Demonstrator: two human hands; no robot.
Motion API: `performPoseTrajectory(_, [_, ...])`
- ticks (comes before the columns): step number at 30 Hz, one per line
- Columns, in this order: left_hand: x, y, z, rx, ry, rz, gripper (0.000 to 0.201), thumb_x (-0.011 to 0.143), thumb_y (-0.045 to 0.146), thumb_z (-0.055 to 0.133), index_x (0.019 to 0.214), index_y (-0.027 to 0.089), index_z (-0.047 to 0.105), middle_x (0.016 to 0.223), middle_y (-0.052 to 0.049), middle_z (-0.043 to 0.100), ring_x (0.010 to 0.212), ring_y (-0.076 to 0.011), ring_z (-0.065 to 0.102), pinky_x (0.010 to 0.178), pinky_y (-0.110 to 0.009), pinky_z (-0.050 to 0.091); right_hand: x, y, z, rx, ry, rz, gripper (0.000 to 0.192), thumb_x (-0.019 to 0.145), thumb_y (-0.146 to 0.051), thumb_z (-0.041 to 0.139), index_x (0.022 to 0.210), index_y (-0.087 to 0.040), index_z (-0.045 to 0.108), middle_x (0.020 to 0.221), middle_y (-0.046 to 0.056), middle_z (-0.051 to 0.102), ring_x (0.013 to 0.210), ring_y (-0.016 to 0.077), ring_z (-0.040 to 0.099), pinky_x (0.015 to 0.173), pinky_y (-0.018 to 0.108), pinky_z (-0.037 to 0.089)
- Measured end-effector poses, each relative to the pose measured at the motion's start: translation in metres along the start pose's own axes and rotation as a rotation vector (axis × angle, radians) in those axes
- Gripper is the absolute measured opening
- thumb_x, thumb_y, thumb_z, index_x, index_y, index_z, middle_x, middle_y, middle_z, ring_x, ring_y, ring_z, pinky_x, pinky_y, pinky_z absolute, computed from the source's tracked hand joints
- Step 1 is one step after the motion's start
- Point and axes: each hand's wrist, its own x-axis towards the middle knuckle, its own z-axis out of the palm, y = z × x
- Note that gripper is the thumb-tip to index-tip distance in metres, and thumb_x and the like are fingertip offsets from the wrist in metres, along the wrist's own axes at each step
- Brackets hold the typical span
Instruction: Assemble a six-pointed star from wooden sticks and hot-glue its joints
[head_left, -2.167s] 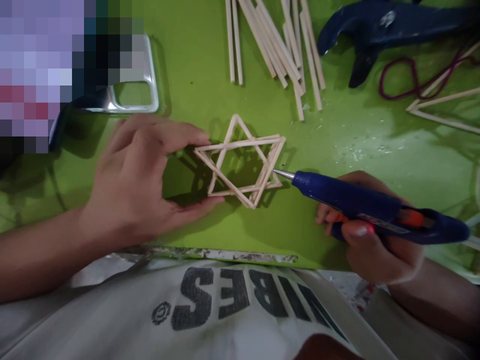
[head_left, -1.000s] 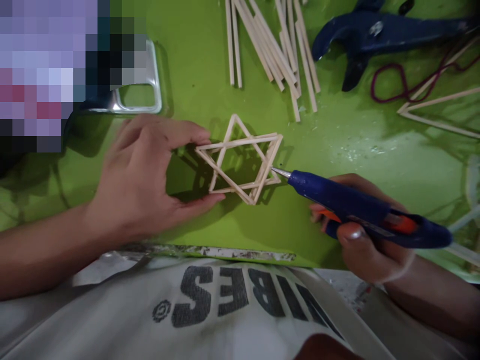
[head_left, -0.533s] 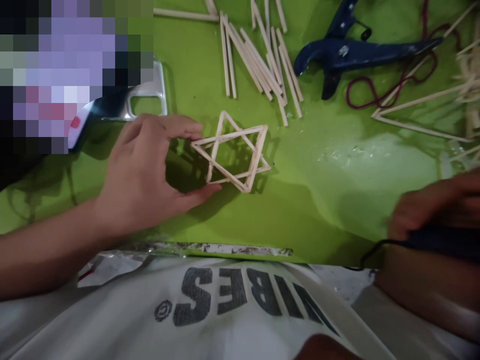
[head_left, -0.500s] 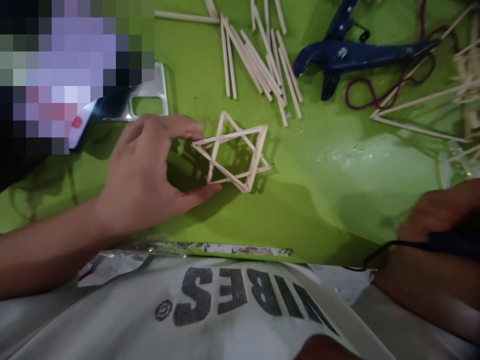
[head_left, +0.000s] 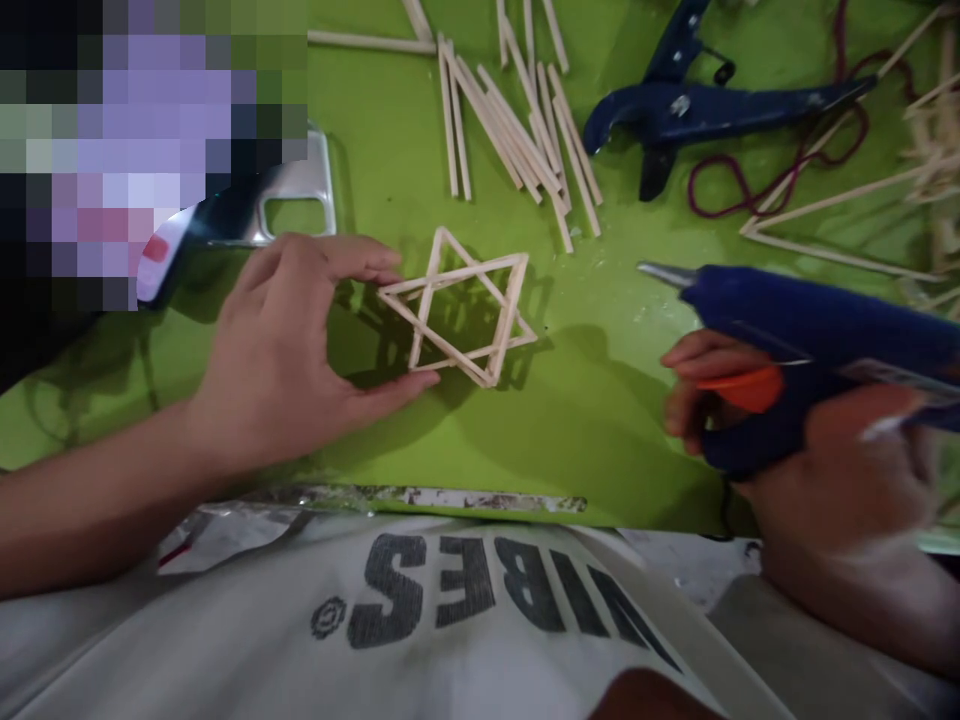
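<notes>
My left hand (head_left: 292, 340) holds a star made of thin wooden sticks (head_left: 512, 305) by its left corners, thumb at the lower one and fingers at the upper one. The star is two overlapping stick triangles, just over or on the green table (head_left: 600, 420). In my right hand (head_left: 847, 480) is a blue glue gun (head_left: 795, 310) with an orange trigger; my fingers wrap its handle near the trigger. Its metal nozzle points left toward the star, with a gap between them.
Loose wooden sticks (head_left: 517, 140) lie beyond the star. A blue hand cutter (head_left: 697, 108) and dark red string (head_left: 720, 190) are at the back right, by more joined sticks (head_left: 840, 200). A silvery frame-like object (head_left: 319, 180) lies at the left, beside a blurred-out area.
My right hand has come in from the right edge, bringing the glue gun into full view over the table. My left hand and the star have hardly moved.
</notes>
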Motion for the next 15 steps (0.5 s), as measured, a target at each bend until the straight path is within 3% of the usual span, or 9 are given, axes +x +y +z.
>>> performPoseTrajectory(6, [-0.003,-0.001,-0.003,0.014,-0.046,-0.038,0.077,0.100,0.076,0.077,0.149,0.017,0.070,0.140,-0.011,0.080,0.129,-0.0381,0.081,0.112,-0.061,0.071,0.005,0.000,0.016,0.017,-0.070,0.038,0.044,0.107,-0.064,0.083,0.103,-0.022,0.095,0.104,0.013,0.087,0.068,0.0215,0.078,0.051,0.037,0.061])
performPoseTrajectory(10, [-0.004,0.001,-0.006,0.006,-0.071,-0.114,0.078,0.095,0.078,0.080,0.148,0.022,0.073,0.141,-0.009,0.081,0.132,-0.0395,0.081,0.118,-0.063,0.069,0.003,0.002,0.014,-0.015,-0.119,0.027,0.037,0.112,-0.056,0.081,0.105,-0.022,0.094,0.109,0.013,0.089,0.063,0.0181,0.078,0.045,0.031,0.057])
performPoseTrajectory(15, [-0.001,0.006,-0.008,-0.017,-0.083,-0.148,0.072,0.092,0.071,0.083,0.143,0.020,0.076,0.141,-0.013,0.083,0.131,-0.0449,0.082,0.118,-0.067,0.068,-0.002,0.007,0.009,-0.022,-0.092,-0.009,0.031,0.112,-0.050,0.081,0.108,-0.022,0.093,0.106,0.013,0.091,0.062,0.0201,0.079,0.042,0.030,0.057])
